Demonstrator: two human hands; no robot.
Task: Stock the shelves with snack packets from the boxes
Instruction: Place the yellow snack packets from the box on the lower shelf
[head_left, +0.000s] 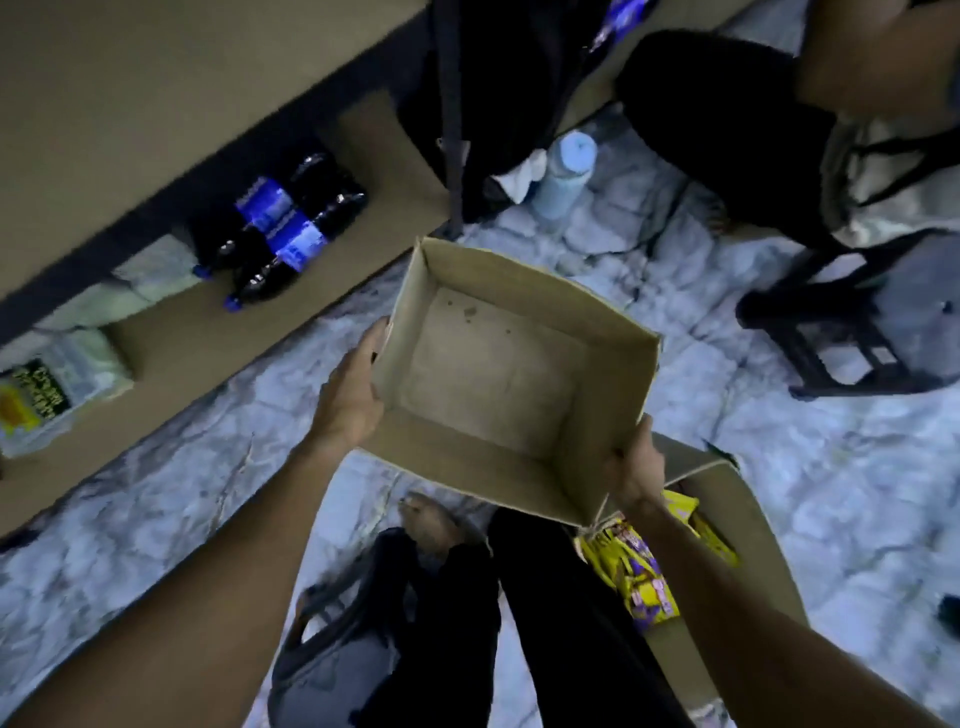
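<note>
Cardboard box (488, 374), empty, hangs over the floor (779, 467): your left hand (353, 395) clamps fingers on its side wall, right hand (636, 467) grips the near corner. Set it aside level, clear of the yellow snack packets (644, 577) beneath.

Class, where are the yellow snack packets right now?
Head view, lower right: the snack packets lie in a cardboard box on the floor, just below the held empty box and right hand.

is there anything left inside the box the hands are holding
No, the cardboard box shows only its bare bottom; the left hand and right hand grip its sides.
</note>
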